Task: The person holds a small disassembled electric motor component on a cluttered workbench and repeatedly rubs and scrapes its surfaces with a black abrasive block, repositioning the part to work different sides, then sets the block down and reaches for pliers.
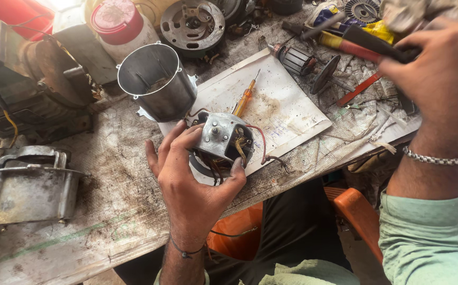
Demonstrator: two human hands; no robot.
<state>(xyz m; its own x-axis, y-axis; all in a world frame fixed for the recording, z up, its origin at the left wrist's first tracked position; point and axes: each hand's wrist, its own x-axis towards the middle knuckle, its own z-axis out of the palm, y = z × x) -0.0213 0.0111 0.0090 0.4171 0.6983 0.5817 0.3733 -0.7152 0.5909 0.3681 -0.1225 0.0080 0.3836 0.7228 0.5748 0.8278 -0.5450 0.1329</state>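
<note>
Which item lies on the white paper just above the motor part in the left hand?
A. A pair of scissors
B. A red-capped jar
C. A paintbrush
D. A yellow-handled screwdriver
D: the yellow-handled screwdriver lies on the white paper just above the motor part gripped by the left hand.

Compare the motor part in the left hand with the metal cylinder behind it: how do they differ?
The motor part is held by the left hand; the metal cylinder lies free on the bench. The motor part is boxy and closed on top, with red and yellow wires; the metal cylinder is round, hollow and open-ended. The cylinder looks larger. Both are bare grey metal.
</note>
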